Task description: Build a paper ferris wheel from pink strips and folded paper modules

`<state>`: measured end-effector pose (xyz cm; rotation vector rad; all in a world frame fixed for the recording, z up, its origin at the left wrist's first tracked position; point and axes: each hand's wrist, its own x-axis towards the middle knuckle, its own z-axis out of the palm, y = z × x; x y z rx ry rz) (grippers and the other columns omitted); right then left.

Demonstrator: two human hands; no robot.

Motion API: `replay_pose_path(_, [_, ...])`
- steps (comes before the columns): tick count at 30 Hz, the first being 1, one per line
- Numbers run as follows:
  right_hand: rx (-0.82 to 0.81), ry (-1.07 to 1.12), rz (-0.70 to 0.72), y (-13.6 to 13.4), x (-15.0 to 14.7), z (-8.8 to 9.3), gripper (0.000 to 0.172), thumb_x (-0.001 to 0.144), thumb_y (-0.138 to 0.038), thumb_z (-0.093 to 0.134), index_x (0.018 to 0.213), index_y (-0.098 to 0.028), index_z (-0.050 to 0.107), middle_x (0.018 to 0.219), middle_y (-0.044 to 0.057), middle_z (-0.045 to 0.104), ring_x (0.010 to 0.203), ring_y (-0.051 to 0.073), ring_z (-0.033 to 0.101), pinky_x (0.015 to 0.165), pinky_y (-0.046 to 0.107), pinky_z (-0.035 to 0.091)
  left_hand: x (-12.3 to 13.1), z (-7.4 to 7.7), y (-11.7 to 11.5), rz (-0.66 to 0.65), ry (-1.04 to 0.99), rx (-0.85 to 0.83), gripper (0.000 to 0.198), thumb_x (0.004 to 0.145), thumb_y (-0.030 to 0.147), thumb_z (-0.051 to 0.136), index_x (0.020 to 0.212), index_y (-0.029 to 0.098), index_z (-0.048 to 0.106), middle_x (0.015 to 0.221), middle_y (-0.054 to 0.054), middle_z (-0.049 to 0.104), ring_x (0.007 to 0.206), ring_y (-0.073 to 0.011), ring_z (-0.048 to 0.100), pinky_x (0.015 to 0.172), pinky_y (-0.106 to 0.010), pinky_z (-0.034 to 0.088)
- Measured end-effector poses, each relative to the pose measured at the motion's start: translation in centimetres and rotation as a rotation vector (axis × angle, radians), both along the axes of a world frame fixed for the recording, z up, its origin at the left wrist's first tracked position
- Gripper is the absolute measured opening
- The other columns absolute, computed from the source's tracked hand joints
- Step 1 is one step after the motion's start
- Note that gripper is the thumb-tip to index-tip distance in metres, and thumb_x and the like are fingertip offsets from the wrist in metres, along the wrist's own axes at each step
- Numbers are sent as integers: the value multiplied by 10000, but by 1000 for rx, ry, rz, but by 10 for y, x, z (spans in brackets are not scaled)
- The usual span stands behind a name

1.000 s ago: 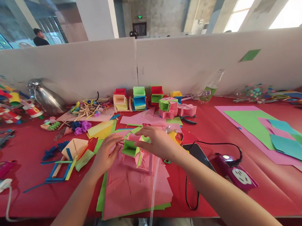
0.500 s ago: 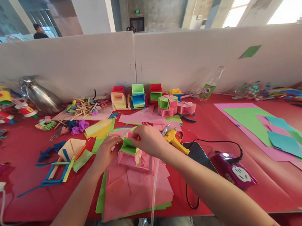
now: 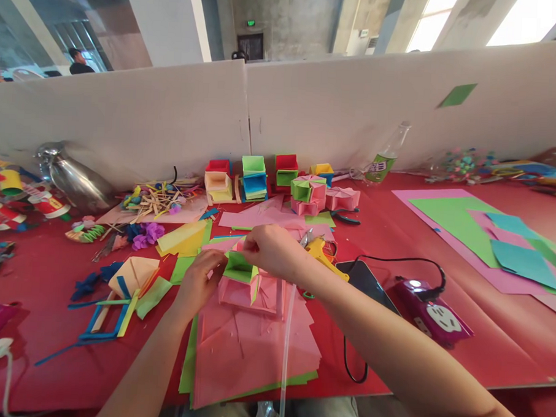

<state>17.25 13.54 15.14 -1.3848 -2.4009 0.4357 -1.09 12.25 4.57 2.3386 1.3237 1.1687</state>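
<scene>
A folded green paper box (image 3: 239,269), its opening facing up, sits on a pink folded-paper piece (image 3: 251,296). My left hand (image 3: 203,279) holds the box's left side between curled fingers. From the right, my right hand (image 3: 270,251) pinches the far right edge; its fingertips are partly hidden behind the hand itself. Under both paper pieces lies a stack of pink and green paper sheets (image 3: 257,355). A clear glue stick (image 3: 285,356) stretches from the pink piece toward the table's front edge.
A yellow glue gun (image 3: 324,258) and a dark phone (image 3: 369,286) lie right of my hands, near a purple power socket (image 3: 434,314). Finished paper boxes (image 3: 254,180) line the back by the partition. A blue stick frame (image 3: 102,321) is at left; a bottle (image 3: 386,161) stands behind.
My right hand has shifted slightly up at the box's far edge, showing more of its inside. My left hand stays at the left side. The view has moved slightly.
</scene>
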Motion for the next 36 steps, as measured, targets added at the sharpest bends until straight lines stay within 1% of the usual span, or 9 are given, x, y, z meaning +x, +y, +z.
replay_pose_path(6, [-23,110,9,-7,9,-6,104,722,-176,581,643,-163,649,612,-8,607,530,74,474,495,199,291,3,-1,-2,26,-25,-50,177,792,88,427,835,186,567,885,-50,592,846,-178,549,729,-290,446])
replay_pose_path(12, [-15,294,-47,-11,29,-14,147,764,-208,558,848,-163,670,794,26,641,605,83,544,566,203,398,4,-2,-2,47,-48,-55,165,818,120,441,886,184,576,906,-53,605,881,-184,559,761,-312,460])
replay_pose_path(16, [36,331,-101,-19,50,-16,184,768,-179,543,912,-171,656,861,33,638,655,99,558,598,225,430,0,2,-5,58,-104,-30,201,851,177,454,1021,197,560,1050,-65,592,1008,-189,550,871,-341,443])
replay_pose_path(19, [55,288,-178,-38,63,-19,160,799,-218,533,899,-197,656,856,21,641,656,110,553,592,239,426,-4,2,-19,169,-180,19,236,850,247,496,1077,201,539,1106,-73,568,1077,-205,518,931,-363,411])
replay_pose_path(22, [17,269,-203,-65,66,-31,180,840,-233,484,814,-212,660,750,2,633,641,116,552,576,236,419,-5,-7,-45,337,-279,-40,216,844,304,512,1031,202,554,1018,-62,596,970,-199,566,865,-342,450])
replay_pose_path(25, [-28,259,-204,-84,63,-46,206,850,-244,470,773,-215,659,716,5,620,646,124,561,580,237,429,-2,-17,-67,297,-320,-251,239,848,346,500,1041,212,546,1023,-65,607,941,-200,585,820,-333,476])
replay_pose_path(27, [-20,284,-256,-88,64,-55,198,856,-261,466,818,-222,656,751,9,627,670,130,575,601,241,444,-2,-22,-73,289,-347,-294,274,845,361,501,1074,213,527,1074,-78,590,981,-211,574,847,-350,468])
replay_pose_path(32, [109,300,-410,-81,75,-66,196,853,-303,474,947,-222,626,872,39,632,761,164,597,644,268,472,-17,-26,-54,319,-433,-327,325,827,386,522,1094,202,497,1126,-103,550,1015,-221,562,878,-377,460])
replay_pose_path(36, [215,300,-286,-67,72,-60,243,858,-262,470,1058,-229,603,1028,68,608,927,193,570,761,316,476,-26,-26,-32,188,-453,-436,392,828,379,524,1175,213,449,1229,-121,497,1103,-228,524,884,-381,465])
